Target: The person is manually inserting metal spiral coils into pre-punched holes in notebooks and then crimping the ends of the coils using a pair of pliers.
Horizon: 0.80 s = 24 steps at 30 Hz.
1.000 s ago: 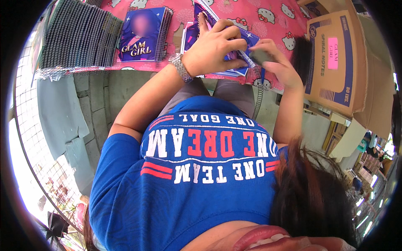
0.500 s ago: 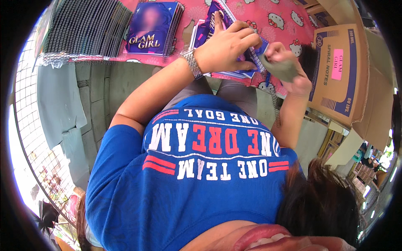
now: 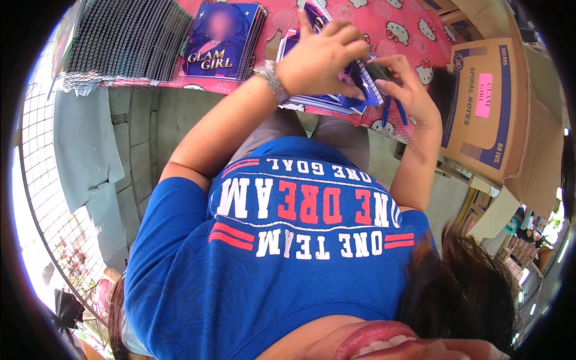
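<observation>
My left hand (image 3: 324, 63) lies over a purple spiral notebook (image 3: 367, 84), index finger stretched along its cover, the other fingers bent and thumb near the bound edge, holding it in place. My right hand (image 3: 414, 93) is closed at the end of that edge, thumb and index finger by the spiral. A dark grey thing shows between its fingers. Blue handles of a pliers-like tool (image 3: 401, 113) stick out below the hand; its jaws are hidden. A thin coiled wire (image 3: 416, 153) hangs by my right forearm. More notebooks lie under the left hand.
At the left of the pink patterned tablecloth (image 3: 288, 15) stand a tall stack of spiral-bound notebooks (image 3: 123, 45) and a shorter purple stack (image 3: 222, 42). A cardboard box (image 3: 480, 108) with a pink label stands at the right. Wire mesh (image 3: 36, 180) is far left.
My right hand has moved up and inward to the notebook's bound edge, its fingers less curled. The blue handles now show more fully. My left hand stays nearly in place.
</observation>
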Each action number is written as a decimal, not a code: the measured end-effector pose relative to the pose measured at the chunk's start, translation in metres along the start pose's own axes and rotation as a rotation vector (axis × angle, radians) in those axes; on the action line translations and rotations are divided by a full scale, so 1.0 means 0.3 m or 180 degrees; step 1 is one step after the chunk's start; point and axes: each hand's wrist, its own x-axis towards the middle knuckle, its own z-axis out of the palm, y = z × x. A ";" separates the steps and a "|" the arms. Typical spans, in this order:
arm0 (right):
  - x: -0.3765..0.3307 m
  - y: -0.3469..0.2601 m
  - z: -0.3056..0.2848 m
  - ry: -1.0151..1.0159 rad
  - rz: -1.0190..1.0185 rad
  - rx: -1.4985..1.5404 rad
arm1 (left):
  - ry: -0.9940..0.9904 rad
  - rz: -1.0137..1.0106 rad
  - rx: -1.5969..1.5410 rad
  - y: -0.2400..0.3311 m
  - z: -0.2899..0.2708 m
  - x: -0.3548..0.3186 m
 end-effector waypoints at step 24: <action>0.034 -0.047 0.031 -0.0137 -0.0105 0.0348 | 0.0174 0.0030 -0.0214 -0.041 0.022 0.001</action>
